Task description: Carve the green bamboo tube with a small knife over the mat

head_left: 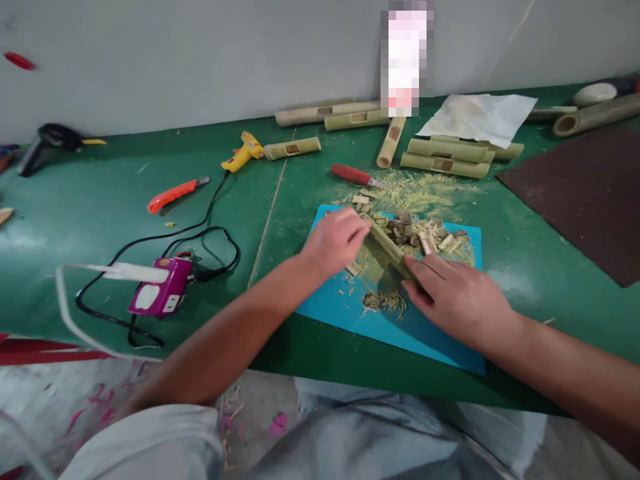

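Observation:
A green bamboo tube (386, 245) lies slantwise between my hands, over a blue mat (330, 297). My left hand (334, 241) closes its curled fingers at the tube's far end. At the near end, my right hand (453, 293) is wrapped round the tube, thumb below and fingers on top. Dark and pale bamboo chips (407, 232) are heaped just beyond the tube on the mat. Stringy shavings (384, 303) sit nearer to me. Past the mat's far edge rests a red-handled knife (353, 175) beside yellowish sawdust (420, 192).
Cut bamboo tubes (445, 165) line the back, some under white paper (470, 117). At left are a yellow glue gun (243, 152), an orange cutter (175, 195), a purple power strip (161, 287) with cords and a black heat gun (53, 141). A brown sheet (585, 200) lies right.

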Demonstrator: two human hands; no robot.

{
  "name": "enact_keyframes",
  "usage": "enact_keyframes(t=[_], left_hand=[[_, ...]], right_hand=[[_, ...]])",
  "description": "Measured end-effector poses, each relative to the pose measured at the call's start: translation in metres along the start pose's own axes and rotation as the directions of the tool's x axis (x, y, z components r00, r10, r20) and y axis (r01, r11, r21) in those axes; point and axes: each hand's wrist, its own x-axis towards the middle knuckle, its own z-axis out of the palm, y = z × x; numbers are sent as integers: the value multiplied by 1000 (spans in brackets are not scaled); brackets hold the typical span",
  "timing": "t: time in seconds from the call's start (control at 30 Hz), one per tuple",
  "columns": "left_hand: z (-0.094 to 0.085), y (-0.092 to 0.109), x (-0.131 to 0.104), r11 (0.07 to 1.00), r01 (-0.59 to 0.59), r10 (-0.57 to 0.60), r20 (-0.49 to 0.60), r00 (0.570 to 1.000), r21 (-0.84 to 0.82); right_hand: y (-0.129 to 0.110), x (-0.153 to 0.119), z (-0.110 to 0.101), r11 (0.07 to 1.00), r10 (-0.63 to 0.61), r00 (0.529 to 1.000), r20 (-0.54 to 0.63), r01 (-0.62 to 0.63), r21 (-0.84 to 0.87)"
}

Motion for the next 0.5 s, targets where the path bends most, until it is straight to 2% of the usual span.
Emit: enact_keyframes(t=[0.07,0.17,0.3,0.4,0.5], left_hand=[[1,1,-2,1000,-14,15,17,1000,-17],[2,4,-4,1000,10,-10,-15,1000,0],[4,10,-4,999,-39,39,84,996,-2],[5,15,-3,1000,-14,14,33,999,12],[6,18,-2,998,-68,67,100,993,1]], right_hand=[[0,0,0,1000,-6,1000,-12,6,-1],[1,0,1,1000,6,1000,-27,-7,-10],[2,-1,2,1000,10,1000,-22,-10,-6],[2,-1,2,1000,29,1000,-9,-29,9],[1,-2,2,999,38,999,13,-39,19]])
